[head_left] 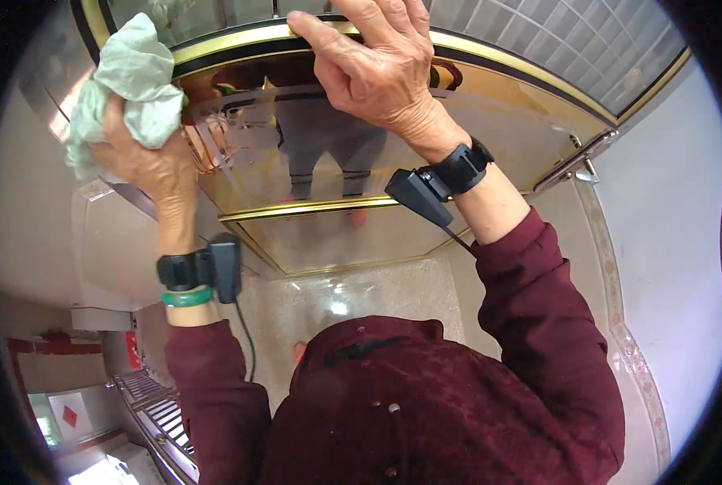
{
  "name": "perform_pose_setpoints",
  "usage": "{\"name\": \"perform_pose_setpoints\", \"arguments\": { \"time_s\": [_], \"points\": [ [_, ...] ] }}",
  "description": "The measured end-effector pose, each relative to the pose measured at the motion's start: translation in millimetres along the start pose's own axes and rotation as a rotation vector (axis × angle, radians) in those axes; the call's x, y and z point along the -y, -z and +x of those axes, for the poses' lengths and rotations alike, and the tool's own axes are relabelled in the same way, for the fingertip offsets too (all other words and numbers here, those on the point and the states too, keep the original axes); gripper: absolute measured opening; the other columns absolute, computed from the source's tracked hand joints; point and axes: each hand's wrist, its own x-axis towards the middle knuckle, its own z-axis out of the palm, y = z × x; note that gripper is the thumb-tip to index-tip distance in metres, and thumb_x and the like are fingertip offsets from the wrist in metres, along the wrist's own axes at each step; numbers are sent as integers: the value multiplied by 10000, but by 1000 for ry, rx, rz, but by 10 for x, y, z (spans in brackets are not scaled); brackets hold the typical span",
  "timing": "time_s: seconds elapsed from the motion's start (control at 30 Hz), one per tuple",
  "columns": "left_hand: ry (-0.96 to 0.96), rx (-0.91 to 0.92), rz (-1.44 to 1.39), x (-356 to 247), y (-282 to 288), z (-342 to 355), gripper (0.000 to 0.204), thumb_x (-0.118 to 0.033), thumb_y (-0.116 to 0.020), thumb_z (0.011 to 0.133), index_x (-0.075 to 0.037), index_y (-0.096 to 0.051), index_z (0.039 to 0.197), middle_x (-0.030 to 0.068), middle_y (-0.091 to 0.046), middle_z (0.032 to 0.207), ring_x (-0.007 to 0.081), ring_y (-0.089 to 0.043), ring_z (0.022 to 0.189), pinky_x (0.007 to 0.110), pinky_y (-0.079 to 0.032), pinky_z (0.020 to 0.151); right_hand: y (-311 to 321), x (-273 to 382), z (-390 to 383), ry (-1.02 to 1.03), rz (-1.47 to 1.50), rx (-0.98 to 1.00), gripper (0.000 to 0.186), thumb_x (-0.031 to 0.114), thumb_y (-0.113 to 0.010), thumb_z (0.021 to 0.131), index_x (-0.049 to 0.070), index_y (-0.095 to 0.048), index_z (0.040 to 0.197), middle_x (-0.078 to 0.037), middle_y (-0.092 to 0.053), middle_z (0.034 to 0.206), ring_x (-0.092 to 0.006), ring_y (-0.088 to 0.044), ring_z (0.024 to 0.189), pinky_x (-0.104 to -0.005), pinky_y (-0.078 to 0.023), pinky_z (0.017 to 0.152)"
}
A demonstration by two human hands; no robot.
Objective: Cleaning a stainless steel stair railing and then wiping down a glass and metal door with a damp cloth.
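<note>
My left hand (147,162), at the upper left, is closed on a bunched pale green cloth (139,73). The cloth hangs over both sides of its fingers, at the left end of a gold-framed glass panel (248,158). At the top centre my right hand (377,65) lies on the panel's gold and black upper rail (515,63). Its index finger stretches left along the rail, and the other fingers reach past the picture's top edge. Nothing shows in this hand. A black strapped device sits on each wrist, and a green bangle (187,297) circles the left one.
Beyond the rail are grey tiles (575,28). A metal latch (575,162) joins the panel's right end near a pale wall (668,210). Shiny flooring (361,295) lies below. At the lower left stands a barred metal railing (155,412).
</note>
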Motion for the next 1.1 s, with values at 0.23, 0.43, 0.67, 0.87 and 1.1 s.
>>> {"name": "perform_pose_setpoints", "arguments": {
  "time_s": [0.23,0.43,0.67,0.87,1.1],
  "points": [
    [33,62,18,-473,-74,-431,568,-210,-717,658,-195,-470,1169,187,-433,1128,376,-369,1122,485,-273,916,-68,-8,15,25,63,-132,243,111,-550,768,59,-633,991,-149,-568,1145,-287,-515,1102,-409,-324,976],
    [3,148,142,-412,-27,-427,553,-257,-722,656,-194,-491,1154,198,-444,1109,394,-388,1099,485,-279,907,92,-64,42,-137,296,-119,225,99,-536,799,18,-628,988,-144,-606,1061,-277,-554,1039,-394,-361,949],
    [102,205,102,-318,66,-381,573,-313,-738,616,-200,-506,1127,215,-445,1082,428,-388,1080,508,-291,896,533,-294,-187,-1001,1958,-518,357,293,-408,911,41,-522,1138,-173,-552,1133,-286,-545,1040,-435,-462,857],
    [126,54,-207,-658,79,-40,422,-42,-685,632,-114,-566,1030,146,-512,1050,333,-455,1044,435,-335,878,524,-362,-310,-1099,1842,-610,571,488,-219,925,41,-454,1192,-209,-526,1157,-350,-543,1033,-506,-465,840],
    [-53,143,79,-796,-74,98,378,-187,-683,639,-196,-598,1008,98,-505,1180,282,-407,1168,451,-236,929,479,-348,-311,-1111,1843,-663,605,517,-201,919,42,-458,1191,-199,-530,1154,-329,-547,1032,-495,-474,831]
  ]
}}
